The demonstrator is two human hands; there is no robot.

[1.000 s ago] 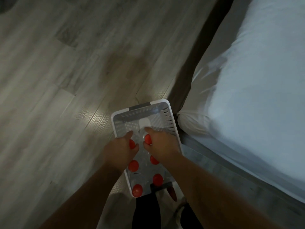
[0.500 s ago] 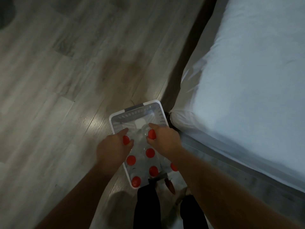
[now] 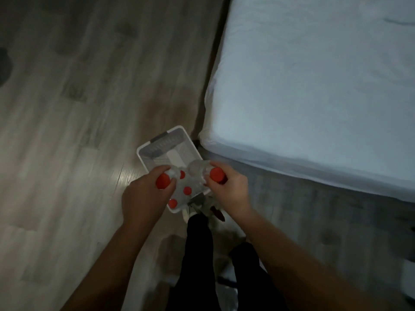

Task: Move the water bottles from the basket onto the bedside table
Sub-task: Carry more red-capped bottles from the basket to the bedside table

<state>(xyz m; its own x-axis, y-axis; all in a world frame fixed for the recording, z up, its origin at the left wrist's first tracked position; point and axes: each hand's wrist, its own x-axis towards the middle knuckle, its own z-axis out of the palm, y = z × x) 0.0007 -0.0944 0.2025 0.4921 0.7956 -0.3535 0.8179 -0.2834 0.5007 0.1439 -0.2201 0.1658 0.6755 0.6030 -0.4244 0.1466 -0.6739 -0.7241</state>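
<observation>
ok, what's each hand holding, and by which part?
Left hand grips one water bottle by its top, fingers round the red-capped neck. Right hand grips a second bottle the same way.

Open wood floor [image 3: 67,131] spreads to our left and beyond the basket [image 3: 143,153] — room to swing wide. To our right the bed [image 3: 314,97] closes in, its mattress corner just beside the basket's rim. Inside the basket the far end is bare; red-capped bottles [image 3: 187,190] crowd the near end.
</observation>
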